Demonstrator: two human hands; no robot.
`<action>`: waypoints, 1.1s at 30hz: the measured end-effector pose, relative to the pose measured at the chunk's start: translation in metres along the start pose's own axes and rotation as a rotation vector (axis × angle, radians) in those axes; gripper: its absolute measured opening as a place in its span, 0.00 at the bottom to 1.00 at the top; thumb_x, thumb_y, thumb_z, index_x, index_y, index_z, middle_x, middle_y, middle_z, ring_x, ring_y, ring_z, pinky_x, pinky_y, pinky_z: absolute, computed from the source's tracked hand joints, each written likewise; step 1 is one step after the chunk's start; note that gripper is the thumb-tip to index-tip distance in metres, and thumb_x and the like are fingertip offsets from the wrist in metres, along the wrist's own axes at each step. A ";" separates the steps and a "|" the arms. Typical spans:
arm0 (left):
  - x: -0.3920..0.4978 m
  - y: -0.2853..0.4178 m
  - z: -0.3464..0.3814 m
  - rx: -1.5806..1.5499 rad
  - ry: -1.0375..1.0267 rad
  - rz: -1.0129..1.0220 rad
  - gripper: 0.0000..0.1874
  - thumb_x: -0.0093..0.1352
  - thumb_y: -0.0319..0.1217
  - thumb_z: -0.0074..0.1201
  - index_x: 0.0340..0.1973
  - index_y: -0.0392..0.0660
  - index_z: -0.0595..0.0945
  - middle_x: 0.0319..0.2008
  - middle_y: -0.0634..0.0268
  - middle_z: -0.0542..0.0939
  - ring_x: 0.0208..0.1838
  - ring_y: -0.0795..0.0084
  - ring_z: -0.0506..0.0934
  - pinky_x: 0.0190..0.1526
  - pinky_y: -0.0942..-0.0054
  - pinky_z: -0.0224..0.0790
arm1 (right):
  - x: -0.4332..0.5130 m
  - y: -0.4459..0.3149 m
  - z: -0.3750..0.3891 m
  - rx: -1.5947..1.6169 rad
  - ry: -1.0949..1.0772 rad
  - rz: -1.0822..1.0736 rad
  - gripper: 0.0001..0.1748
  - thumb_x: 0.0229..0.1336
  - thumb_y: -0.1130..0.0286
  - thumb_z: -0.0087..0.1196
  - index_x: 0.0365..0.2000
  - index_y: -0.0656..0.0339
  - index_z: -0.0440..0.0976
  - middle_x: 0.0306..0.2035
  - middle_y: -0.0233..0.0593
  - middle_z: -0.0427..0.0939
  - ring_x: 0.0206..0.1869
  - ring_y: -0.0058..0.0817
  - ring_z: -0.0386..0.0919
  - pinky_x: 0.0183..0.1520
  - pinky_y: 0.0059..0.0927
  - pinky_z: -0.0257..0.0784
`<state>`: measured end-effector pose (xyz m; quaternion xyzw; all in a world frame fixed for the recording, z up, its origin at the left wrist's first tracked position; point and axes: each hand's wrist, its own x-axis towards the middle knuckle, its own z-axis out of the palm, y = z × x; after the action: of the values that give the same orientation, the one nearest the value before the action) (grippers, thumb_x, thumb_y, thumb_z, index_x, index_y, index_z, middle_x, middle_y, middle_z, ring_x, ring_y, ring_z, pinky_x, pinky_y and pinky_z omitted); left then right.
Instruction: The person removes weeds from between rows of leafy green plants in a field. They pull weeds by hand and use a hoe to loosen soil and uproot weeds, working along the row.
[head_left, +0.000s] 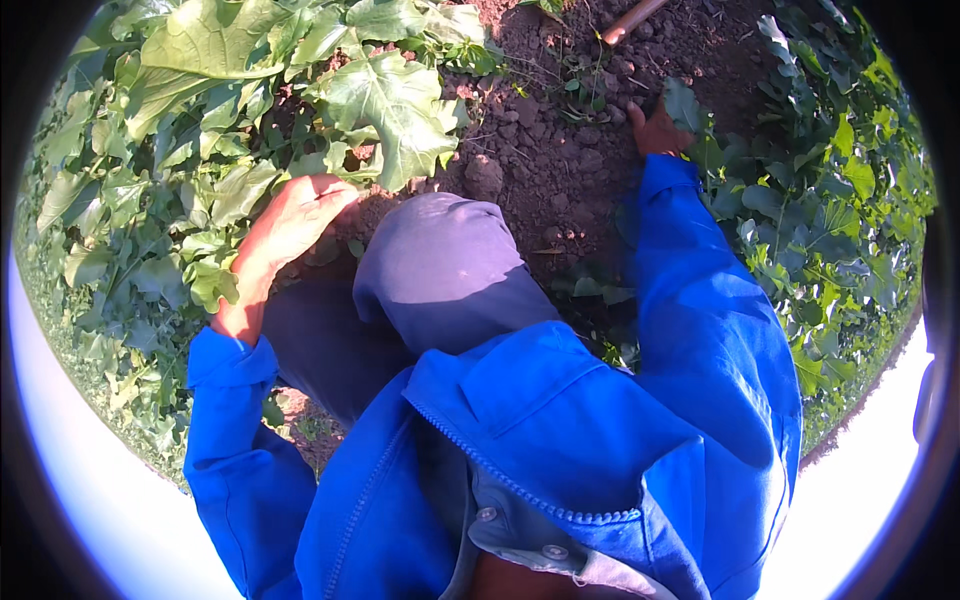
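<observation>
My left hand is at the edge of the left row of leafy plants, its fingers curled beneath a large sunlit leaf; whether it grips anything is hidden. My right hand reaches down to the soil beside the right row, partly covered by a green leaf. Its thumb is apart from the rest, and its fingers are hidden. Cloddy brown soil lies between the hands. Small weeds grow from it, left of my right hand. Beyond them lies a wooden handle, its far end out of view.
Dense leafy plants stand on the left and on the right. My bent knee in grey trousers rises between my arms, close to my left hand. Dirt clods lie just past the knee.
</observation>
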<state>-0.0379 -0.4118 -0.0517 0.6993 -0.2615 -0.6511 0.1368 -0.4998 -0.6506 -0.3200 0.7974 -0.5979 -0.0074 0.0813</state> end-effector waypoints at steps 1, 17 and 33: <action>0.013 0.025 0.008 -0.048 0.048 0.046 0.10 0.68 0.32 0.52 0.36 0.38 0.81 0.27 0.67 0.80 0.32 0.76 0.76 0.35 0.73 0.71 | 0.000 -0.002 -0.005 0.038 -0.062 0.018 0.53 0.54 0.32 0.45 0.68 0.62 0.52 0.70 0.55 0.52 0.73 0.54 0.45 0.74 0.53 0.36; 0.344 0.347 0.134 0.524 0.099 0.992 0.17 0.65 0.35 0.55 0.46 0.40 0.79 0.42 0.53 0.80 0.47 0.56 0.78 0.51 0.60 0.69 | 0.010 -0.008 -0.047 0.049 -0.052 0.055 0.46 0.56 0.32 0.39 0.66 0.52 0.56 0.67 0.57 0.55 0.69 0.55 0.52 0.68 0.67 0.40; 0.478 0.427 0.129 1.390 0.701 1.011 0.34 0.67 0.56 0.49 0.61 0.49 0.72 0.71 0.50 0.53 0.73 0.37 0.47 0.70 0.38 0.35 | -0.023 -0.039 -0.066 0.092 -0.292 0.105 0.37 0.58 0.46 0.46 0.60 0.60 0.63 0.61 0.57 0.63 0.64 0.55 0.61 0.66 0.62 0.52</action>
<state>-0.2378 -1.0054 -0.2404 0.5840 -0.8105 0.0373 0.0257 -0.4621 -0.6101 -0.2621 0.7585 -0.6438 -0.0916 -0.0425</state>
